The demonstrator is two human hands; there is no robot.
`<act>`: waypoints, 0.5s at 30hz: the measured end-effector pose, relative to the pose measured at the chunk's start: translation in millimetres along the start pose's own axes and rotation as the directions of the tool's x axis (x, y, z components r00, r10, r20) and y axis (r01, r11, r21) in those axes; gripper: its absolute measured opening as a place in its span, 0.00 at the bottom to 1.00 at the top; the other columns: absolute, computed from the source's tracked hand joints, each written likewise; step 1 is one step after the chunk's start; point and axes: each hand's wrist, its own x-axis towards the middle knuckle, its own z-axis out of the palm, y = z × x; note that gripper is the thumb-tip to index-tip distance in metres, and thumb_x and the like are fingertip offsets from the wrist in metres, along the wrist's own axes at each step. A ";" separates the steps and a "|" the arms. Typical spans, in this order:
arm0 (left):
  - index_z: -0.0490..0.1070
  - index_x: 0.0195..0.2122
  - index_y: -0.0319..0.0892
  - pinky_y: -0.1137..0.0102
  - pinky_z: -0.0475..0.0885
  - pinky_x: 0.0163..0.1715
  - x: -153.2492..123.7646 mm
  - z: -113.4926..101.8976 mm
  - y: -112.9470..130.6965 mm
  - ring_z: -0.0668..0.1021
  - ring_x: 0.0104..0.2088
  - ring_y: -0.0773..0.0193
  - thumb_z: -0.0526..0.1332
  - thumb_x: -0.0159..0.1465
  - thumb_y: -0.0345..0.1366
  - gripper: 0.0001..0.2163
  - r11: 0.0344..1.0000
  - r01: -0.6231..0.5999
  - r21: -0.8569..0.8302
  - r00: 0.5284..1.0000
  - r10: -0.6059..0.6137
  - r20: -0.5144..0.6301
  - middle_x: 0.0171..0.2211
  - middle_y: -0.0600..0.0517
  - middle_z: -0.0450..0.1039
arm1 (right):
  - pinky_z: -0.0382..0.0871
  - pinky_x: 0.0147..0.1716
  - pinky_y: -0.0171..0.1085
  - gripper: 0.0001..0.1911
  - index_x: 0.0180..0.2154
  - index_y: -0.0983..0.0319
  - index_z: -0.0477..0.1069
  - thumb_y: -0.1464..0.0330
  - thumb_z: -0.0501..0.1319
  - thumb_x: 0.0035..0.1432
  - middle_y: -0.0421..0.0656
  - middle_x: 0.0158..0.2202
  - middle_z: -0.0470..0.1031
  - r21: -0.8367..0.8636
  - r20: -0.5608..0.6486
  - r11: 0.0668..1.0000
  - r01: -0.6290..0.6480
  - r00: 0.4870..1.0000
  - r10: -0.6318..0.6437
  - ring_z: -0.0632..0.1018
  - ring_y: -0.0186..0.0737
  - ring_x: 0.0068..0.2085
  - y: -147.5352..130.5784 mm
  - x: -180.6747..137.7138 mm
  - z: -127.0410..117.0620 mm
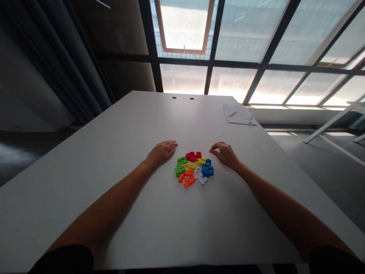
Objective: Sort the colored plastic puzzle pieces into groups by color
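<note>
A small pile of plastic building pieces lies on the white table (159, 220) between my two hands. Red pieces (193, 156) sit at the far side and green pieces (180, 167) on the left. Yellow pieces (191, 166) are in the middle, blue pieces (208, 168) on the right. Nearest me are orange pieces (187, 178) and white pieces (200, 176). My left hand (164, 150) rests flat, fingers stretched out, left of the green ones and apart from them. Right of the pile, my right hand (223, 153) has curled fingers, thumb and forefinger tips together, with nothing visible in them.
Paper sheets (240, 115) with a pen (250, 120) lie near the table's far right corner. Two round holes (183, 98) are set by the far edge. Windows stand beyond, a dark curtain (65, 57) hangs at left, and a white-legged table (327, 123) is at right.
</note>
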 end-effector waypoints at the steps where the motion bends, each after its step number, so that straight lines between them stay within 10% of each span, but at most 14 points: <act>1: 0.84 0.66 0.47 0.47 0.72 0.80 0.1 0.1 -0.2 0.80 0.75 0.48 0.56 0.80 0.46 0.23 1.000 -0.001 0.009 1.000 0.001 0.004 0.72 0.44 0.82 | 0.82 0.53 0.50 0.06 0.39 0.56 0.86 0.64 0.74 0.72 0.49 0.43 0.90 0.013 0.028 1.000 0.011 1.000 -0.011 0.88 0.55 0.45 -1.2 1.9 -5.3; 15: 0.84 0.66 0.47 0.48 0.74 0.79 -0.3 0.5 1.3 0.80 0.75 0.47 0.57 0.80 0.45 0.22 0.999 0.006 0.037 1.000 -0.006 0.004 0.73 0.45 0.82 | 0.81 0.45 0.40 0.08 0.41 0.56 0.90 0.60 0.73 0.71 0.45 0.41 0.90 0.211 0.430 0.976 0.044 0.893 -0.133 0.87 0.45 0.40 -4.9 4.9 -22.0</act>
